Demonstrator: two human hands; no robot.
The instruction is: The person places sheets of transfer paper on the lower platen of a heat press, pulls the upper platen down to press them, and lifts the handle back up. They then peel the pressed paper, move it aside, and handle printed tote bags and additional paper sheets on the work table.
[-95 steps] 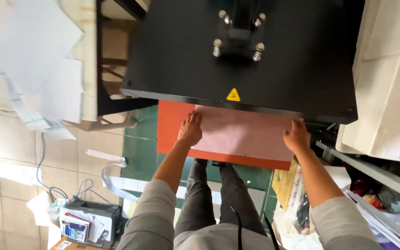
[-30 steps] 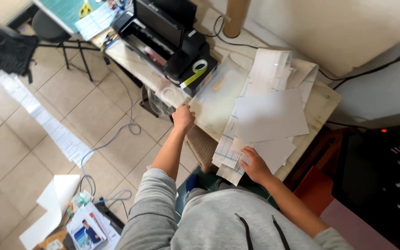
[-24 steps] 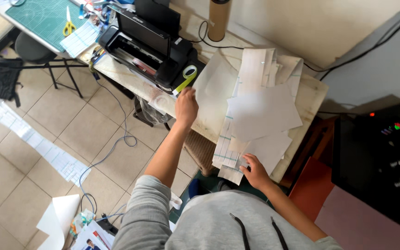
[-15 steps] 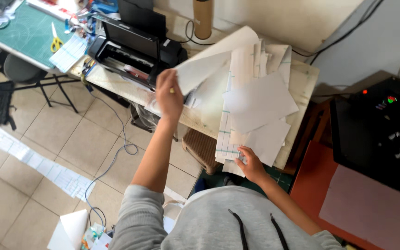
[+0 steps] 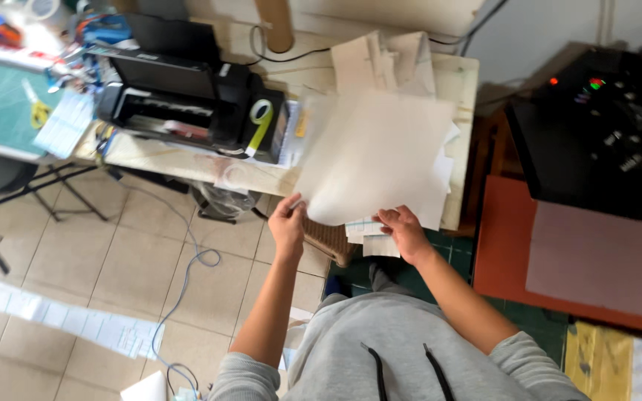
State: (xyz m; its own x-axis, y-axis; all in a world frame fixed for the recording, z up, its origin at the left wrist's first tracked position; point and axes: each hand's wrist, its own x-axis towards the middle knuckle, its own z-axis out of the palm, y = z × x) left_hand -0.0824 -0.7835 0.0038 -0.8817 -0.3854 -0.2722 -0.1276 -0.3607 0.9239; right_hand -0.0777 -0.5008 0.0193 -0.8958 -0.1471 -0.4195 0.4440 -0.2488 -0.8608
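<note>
2 hands grip 1 large white sheet (image 5: 377,160) by lower edge, above wooden table (image 5: 464,111): left hand (image 5: 288,224) pinches corner, right hand (image 5: 403,230) pinches middle. We judge sheet can bend or crease; it may sweep loose paper pile (image 5: 388,63) down, or catch black printer (image 5: 187,96).

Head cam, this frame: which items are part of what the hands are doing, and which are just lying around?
In hand:
- left hand and right hand, both gripping the large pale sheet
- paper stack on the wooden table beneath it

Lying about:
- black printer
- cardboard tube
- heat press with orange pad
- paper strip on the floor
</note>
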